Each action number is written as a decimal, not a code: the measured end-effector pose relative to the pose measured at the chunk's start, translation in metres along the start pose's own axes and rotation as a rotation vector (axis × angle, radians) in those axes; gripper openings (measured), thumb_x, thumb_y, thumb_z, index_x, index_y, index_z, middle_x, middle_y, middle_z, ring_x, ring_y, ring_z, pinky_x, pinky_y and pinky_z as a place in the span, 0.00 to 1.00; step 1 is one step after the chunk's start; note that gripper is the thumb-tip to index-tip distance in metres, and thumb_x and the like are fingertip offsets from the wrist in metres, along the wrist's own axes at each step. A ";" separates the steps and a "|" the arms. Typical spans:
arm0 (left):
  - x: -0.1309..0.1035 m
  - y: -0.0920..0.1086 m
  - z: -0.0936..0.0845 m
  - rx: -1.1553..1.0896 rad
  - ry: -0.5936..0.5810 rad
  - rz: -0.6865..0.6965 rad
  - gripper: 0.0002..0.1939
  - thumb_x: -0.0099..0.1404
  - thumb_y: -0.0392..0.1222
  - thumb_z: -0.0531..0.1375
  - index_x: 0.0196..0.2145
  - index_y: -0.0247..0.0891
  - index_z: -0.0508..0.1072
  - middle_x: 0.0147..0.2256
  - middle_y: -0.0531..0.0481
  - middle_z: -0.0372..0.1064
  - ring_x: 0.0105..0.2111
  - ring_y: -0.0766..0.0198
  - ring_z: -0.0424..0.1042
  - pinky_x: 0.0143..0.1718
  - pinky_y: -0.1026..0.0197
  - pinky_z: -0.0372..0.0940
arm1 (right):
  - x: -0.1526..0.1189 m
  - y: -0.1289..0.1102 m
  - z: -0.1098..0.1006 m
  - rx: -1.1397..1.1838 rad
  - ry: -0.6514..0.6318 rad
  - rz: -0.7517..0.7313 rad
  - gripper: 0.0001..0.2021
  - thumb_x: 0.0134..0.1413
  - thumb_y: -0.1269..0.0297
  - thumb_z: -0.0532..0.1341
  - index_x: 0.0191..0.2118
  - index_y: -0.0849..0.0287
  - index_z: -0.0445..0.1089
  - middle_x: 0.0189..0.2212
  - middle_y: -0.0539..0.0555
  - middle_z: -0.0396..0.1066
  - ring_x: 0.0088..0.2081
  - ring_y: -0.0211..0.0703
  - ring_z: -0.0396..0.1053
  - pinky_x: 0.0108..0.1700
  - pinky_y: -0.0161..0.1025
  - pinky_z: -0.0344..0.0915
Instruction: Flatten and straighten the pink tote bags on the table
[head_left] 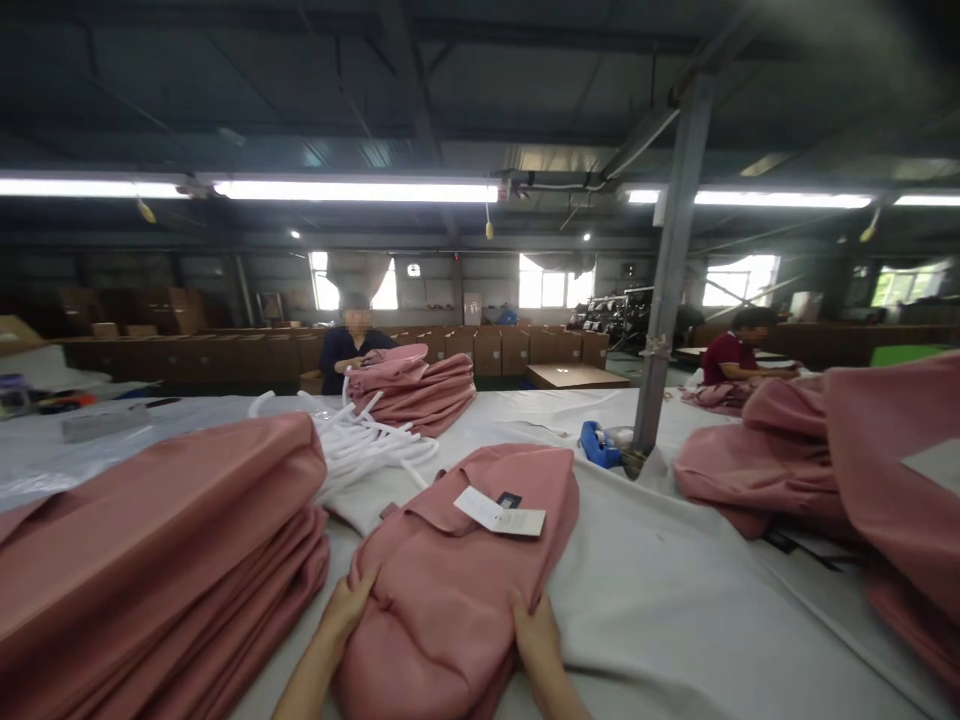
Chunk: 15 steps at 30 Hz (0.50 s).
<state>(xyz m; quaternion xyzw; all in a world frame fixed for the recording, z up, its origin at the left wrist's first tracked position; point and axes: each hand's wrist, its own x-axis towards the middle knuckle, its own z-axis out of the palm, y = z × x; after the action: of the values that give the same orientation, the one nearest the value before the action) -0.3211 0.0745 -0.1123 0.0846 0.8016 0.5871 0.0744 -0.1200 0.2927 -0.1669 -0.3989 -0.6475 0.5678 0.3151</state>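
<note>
A folded pink garment (457, 570) lies in front of me on the white-covered table (675, 610), with a white paper tag (499, 513) on top. My left hand (346, 604) grips its left edge. My right hand (534, 630) presses on its right edge, fingers curled into the cloth. Both hands hold the same piece.
A tall stack of folded pink garments (150, 540) sits at my left. White cords (360, 440) and another pink pile (412, 385) lie behind. More pink cloth (840, 460) heaps at the right. A steel post (667, 270) and a blue tape dispenser (598, 443) stand mid-table. Two other people work farther back.
</note>
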 end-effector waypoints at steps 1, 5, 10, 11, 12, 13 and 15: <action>0.001 -0.012 0.000 0.055 0.018 -0.015 0.16 0.54 0.52 0.61 0.29 0.34 0.70 0.30 0.35 0.74 0.45 0.36 0.73 0.43 0.48 0.69 | 0.001 0.001 0.003 -0.031 0.011 0.002 0.24 0.39 0.45 0.55 0.36 0.60 0.64 0.41 0.74 0.72 0.48 0.72 0.69 0.51 0.58 0.64; 0.025 -0.023 -0.017 0.206 0.021 0.007 0.19 0.58 0.54 0.56 0.32 0.33 0.70 0.34 0.34 0.74 0.44 0.42 0.74 0.43 0.54 0.68 | 0.006 -0.016 0.018 -0.102 0.011 -0.057 0.17 0.49 0.52 0.53 0.38 0.60 0.63 0.41 0.71 0.73 0.47 0.66 0.71 0.49 0.52 0.67; 0.046 0.008 -0.034 0.416 0.090 0.130 0.28 0.57 0.50 0.54 0.45 0.20 0.70 0.46 0.24 0.70 0.51 0.35 0.68 0.55 0.45 0.60 | -0.004 -0.027 0.053 -0.154 -0.002 -0.087 0.15 0.54 0.61 0.52 0.44 0.65 0.64 0.44 0.69 0.73 0.47 0.57 0.72 0.49 0.43 0.67; 0.038 0.014 -0.028 0.454 0.112 0.184 0.32 0.58 0.49 0.53 0.51 0.19 0.67 0.52 0.22 0.66 0.55 0.34 0.63 0.58 0.42 0.55 | -0.007 -0.024 0.060 -0.175 -0.003 -0.067 0.17 0.54 0.62 0.52 0.46 0.68 0.63 0.45 0.72 0.72 0.48 0.59 0.72 0.49 0.45 0.67; 0.025 0.019 -0.018 0.485 0.123 0.254 0.34 0.59 0.50 0.53 0.56 0.21 0.64 0.57 0.23 0.61 0.60 0.35 0.58 0.61 0.40 0.49 | -0.010 -0.019 0.065 -0.198 -0.004 -0.043 0.20 0.54 0.63 0.52 0.48 0.73 0.62 0.45 0.75 0.71 0.48 0.62 0.71 0.50 0.48 0.67; 0.007 0.021 -0.004 0.517 0.110 0.342 0.35 0.60 0.50 0.52 0.60 0.26 0.62 0.61 0.27 0.56 0.63 0.38 0.51 0.63 0.40 0.43 | -0.011 -0.014 0.069 -0.218 -0.007 -0.023 0.22 0.54 0.63 0.52 0.50 0.76 0.61 0.46 0.77 0.70 0.49 0.64 0.70 0.50 0.50 0.66; -0.035 0.017 0.027 0.570 -0.016 0.516 0.32 0.60 0.53 0.56 0.60 0.39 0.65 0.63 0.38 0.57 0.66 0.44 0.46 0.66 0.43 0.35 | -0.011 -0.005 0.073 -0.243 -0.024 -0.004 0.25 0.55 0.62 0.51 0.53 0.79 0.59 0.47 0.80 0.68 0.50 0.67 0.69 0.51 0.52 0.65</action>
<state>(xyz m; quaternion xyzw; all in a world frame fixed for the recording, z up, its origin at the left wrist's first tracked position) -0.2799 0.0968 -0.1035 0.3056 0.8845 0.3393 -0.0961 -0.1785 0.2475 -0.1733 -0.4261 -0.7159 0.4893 0.2580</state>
